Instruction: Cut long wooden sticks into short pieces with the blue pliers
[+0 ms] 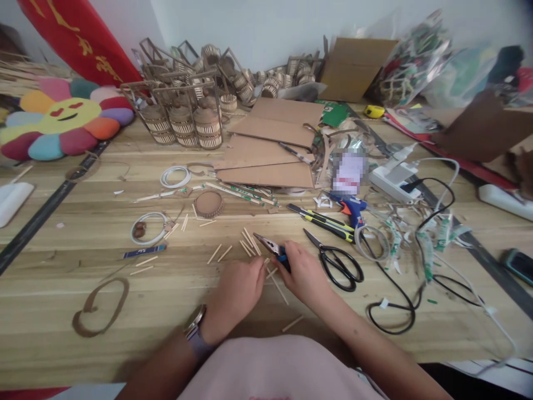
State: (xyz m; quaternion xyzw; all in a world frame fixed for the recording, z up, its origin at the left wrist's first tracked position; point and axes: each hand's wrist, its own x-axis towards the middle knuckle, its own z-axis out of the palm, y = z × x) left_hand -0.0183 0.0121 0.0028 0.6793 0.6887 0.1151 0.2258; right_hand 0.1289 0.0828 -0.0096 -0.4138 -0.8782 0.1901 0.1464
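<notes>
My right hand [306, 273] is wrapped round a pair of long-nose pliers [271, 246] with dark blue grips, its jaws pointing away to the left. Close beside it, my left hand [239, 286] is closed in a pinch on a short wooden stick [266, 261], mostly hidden by the fingers. Several cut wooden sticks [249, 242] lie just past the pliers' tip, and a longer stick [278, 290] rests between my hands. Black-handled scissors [339, 264] lie on the table to the right of my right hand.
A round cardboard piece [209, 204], cardboard sheets [266, 161] and utility knives [322, 219] lie beyond my hands. A blue glue gun [353, 208], tape roll [372, 243], power strip [395, 180] and tangled cables fill the right. Small bamboo baskets [183, 125] stand at the back.
</notes>
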